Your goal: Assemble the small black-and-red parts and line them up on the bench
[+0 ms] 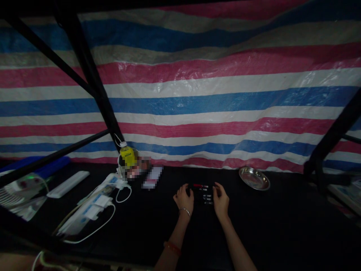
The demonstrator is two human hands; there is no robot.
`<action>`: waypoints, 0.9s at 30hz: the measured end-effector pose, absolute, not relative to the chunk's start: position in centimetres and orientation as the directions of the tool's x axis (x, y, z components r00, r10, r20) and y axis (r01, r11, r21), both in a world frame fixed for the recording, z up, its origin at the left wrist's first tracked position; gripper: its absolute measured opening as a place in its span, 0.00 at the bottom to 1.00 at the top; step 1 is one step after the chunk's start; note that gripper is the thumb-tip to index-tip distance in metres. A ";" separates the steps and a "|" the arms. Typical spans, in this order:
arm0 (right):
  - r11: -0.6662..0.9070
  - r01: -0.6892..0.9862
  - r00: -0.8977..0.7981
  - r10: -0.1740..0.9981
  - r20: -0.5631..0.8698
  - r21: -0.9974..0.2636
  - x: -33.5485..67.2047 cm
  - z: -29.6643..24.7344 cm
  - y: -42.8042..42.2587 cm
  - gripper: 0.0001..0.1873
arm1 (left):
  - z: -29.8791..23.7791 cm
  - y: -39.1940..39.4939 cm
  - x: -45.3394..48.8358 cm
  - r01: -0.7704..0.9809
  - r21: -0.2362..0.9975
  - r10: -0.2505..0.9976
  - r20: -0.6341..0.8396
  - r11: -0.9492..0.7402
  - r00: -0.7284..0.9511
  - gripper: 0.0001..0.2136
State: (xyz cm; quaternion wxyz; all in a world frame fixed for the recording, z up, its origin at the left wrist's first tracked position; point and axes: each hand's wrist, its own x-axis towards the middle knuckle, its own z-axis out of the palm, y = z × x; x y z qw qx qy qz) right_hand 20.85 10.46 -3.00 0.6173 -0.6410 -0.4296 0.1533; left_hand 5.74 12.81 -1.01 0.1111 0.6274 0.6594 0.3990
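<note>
My left hand (pixel 184 198) and my right hand (pixel 220 199) rest on a black table (pixel 276 229), one on each side of a small dark object (pixel 203 192) with red and white markings. The fingers of both hands curl against its ends. The object is too dark to name. A thin bracelet circles my left wrist, and a red band sits further up the forearm.
A round metal dish (pixel 254 178) lies to the right. At the left are a yellow-labelled bottle (pixel 127 155), white cables and chargers (pixel 97 205) and a white bar (pixel 67 184). Black frame poles (pixel 90 75) stand before a striped tarpaulin (pixel 225 98).
</note>
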 end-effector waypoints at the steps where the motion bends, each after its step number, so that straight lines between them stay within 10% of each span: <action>1: 0.123 0.376 0.575 0.746 0.336 -0.918 20.9 -3.1 10.5 0.23 | -1.2 12.9 5.6 0.725 0.684 0.919 0.331 -0.078 -0.213 0.12; 27: 0.323 0.016 0.439 0.848 0.297 -0.946 19.1 -2.1 11.1 0.22 | -2.6 14.1 5.2 0.646 0.736 0.922 0.366 -0.203 -0.127 0.12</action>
